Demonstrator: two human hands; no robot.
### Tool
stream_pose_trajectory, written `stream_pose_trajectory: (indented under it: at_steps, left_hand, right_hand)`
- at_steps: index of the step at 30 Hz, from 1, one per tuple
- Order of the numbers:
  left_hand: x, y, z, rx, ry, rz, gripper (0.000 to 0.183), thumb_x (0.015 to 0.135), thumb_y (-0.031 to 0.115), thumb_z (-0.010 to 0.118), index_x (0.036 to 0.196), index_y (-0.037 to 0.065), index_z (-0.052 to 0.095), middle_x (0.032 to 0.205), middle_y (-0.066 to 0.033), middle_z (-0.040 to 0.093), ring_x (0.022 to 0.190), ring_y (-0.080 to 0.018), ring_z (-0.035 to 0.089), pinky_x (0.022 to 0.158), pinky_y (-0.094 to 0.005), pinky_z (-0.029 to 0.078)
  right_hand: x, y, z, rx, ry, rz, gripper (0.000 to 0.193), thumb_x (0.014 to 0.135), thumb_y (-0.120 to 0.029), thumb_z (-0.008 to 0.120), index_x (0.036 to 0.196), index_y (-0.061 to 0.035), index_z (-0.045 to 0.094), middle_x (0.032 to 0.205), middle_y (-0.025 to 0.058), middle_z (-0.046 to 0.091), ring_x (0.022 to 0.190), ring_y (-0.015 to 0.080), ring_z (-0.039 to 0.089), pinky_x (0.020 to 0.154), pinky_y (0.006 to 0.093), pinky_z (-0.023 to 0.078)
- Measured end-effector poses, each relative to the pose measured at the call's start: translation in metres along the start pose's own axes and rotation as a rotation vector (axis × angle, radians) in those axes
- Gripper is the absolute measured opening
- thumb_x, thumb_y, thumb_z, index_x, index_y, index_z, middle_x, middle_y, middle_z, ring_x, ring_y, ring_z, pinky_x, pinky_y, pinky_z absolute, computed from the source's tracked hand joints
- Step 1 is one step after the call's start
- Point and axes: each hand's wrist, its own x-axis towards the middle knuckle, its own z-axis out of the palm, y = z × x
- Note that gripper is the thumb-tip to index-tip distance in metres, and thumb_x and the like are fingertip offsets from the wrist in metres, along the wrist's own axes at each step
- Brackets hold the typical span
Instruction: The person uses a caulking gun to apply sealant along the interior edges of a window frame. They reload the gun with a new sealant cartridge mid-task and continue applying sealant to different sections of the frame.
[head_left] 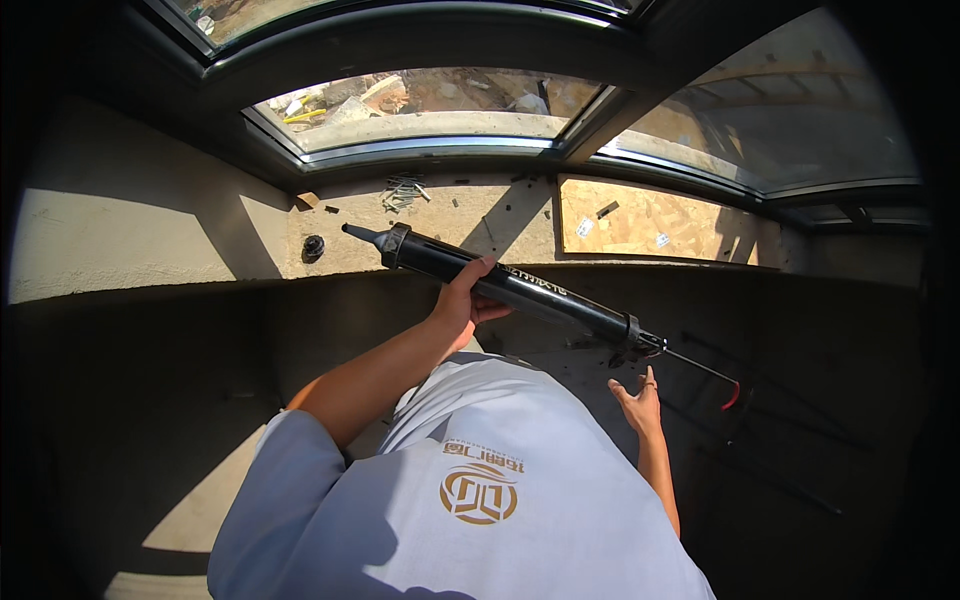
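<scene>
A long black caulking gun [545,295] lies slantwise across the middle of the view, its grey nozzle up at the left. My left hand [466,302] is closed around its barrel, thumb on top and fingers beneath. At the lower right end are the trigger part and a thin metal rod that ends in a red-tipped hook. Just below that end is my right hand [638,400], its thumb and fingers apart, with nothing seen in it. A small gap shows between this hand and the gun.
Beyond the gun runs a concrete window sill [350,225] under dark-framed glass. On it lie a heap of screws [405,193], a small dark roll-like object [313,248] and a chipboard sheet [660,225]. Dark rods lie in shadow at the lower right.
</scene>
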Motion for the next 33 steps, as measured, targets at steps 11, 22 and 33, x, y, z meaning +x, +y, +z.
stream_pose_trajectory:
  at_steps: [11, 22, 33]
  left_hand:
    - [-0.073, -0.038, 0.035, 0.148, -0.184, -0.019, 0.041, 0.089, 0.040, 0.073, 0.109, 0.005, 0.070, 0.103, -0.0133, 0.075, 0.098, -0.0261, 0.075, 0.096, -0.0462, 0.061]
    - [-0.112, -0.006, 0.048, 0.322, -0.524, 0.125, 0.061, 0.081, 0.025, 0.082, 0.133, 0.001, 0.059, 0.128, -0.0219, 0.069, 0.120, -0.0278, 0.068, 0.107, -0.0402, 0.053]
    - [-0.121, 0.071, 0.009, 0.090, -0.538, 0.347, 0.057, 0.096, 0.023, 0.074, 0.143, 0.005, 0.046, 0.143, -0.0173, 0.060, 0.135, -0.0271, 0.058, 0.109, -0.0409, 0.053]
  right_hand:
    - [-0.020, 0.129, 0.070, 0.612, -0.131, -0.014, 0.057, 0.084, -0.025, 0.083, 0.133, -0.0045, 0.062, 0.124, 0.0114, 0.069, 0.115, 0.0232, 0.064, 0.101, 0.0429, 0.049]
    - [-0.063, 0.083, 0.076, 1.231, -0.535, -0.284, 0.067, 0.092, -0.054, 0.073, 0.130, 0.0018, 0.065, 0.116, 0.0209, 0.074, 0.084, 0.0311, 0.076, 0.078, 0.0393, 0.059]
    - [-0.106, -0.017, 0.083, 1.348, -0.480, -0.015, 0.064, 0.083, -0.051, 0.084, 0.110, 0.0037, 0.064, 0.075, 0.0130, 0.067, 0.053, 0.0223, 0.062, 0.048, 0.0333, 0.051]
